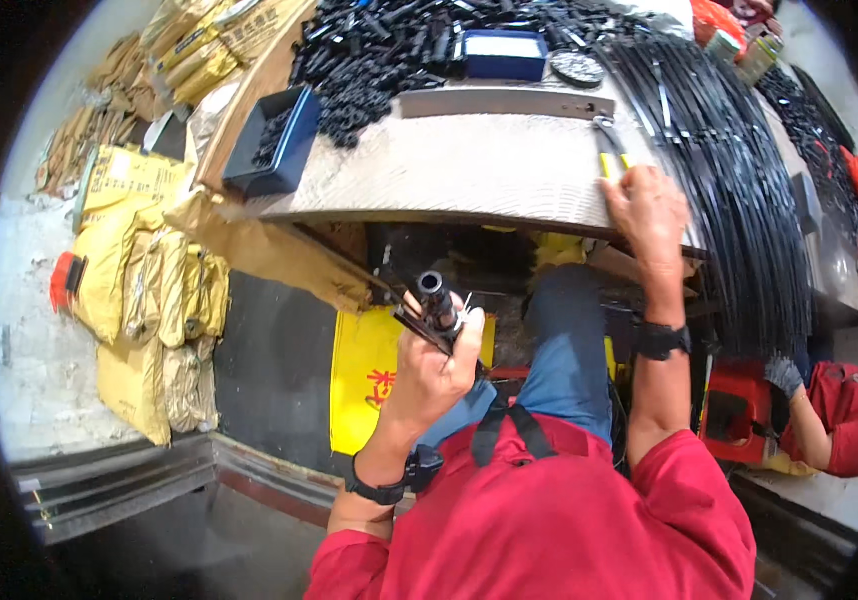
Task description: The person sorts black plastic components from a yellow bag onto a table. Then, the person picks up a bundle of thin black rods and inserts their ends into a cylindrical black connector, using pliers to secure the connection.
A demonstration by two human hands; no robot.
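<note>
My left hand (441,365), in front of my lap below the table edge, is closed round a black part with a round hollow end (432,284) that points up. A thin flat black piece is also in that grip; its exact kind I cannot make out. At the table's front edge, my right hand (649,215) has its fingers curled over the handle ends of yellow-handled pliers (606,150). The pliers lie on the tabletop with their jaws pointing away from me, beside one end of a long grey metal bar (505,103).
Black parts (379,60) are heaped at the back of the table (449,165). A blue bin (274,140) stands at its left corner, a blue box (505,53) farther back. Long black strips (714,180) hang over the right edge. Yellow sacks lie left; a co-worker (849,415) sits right.
</note>
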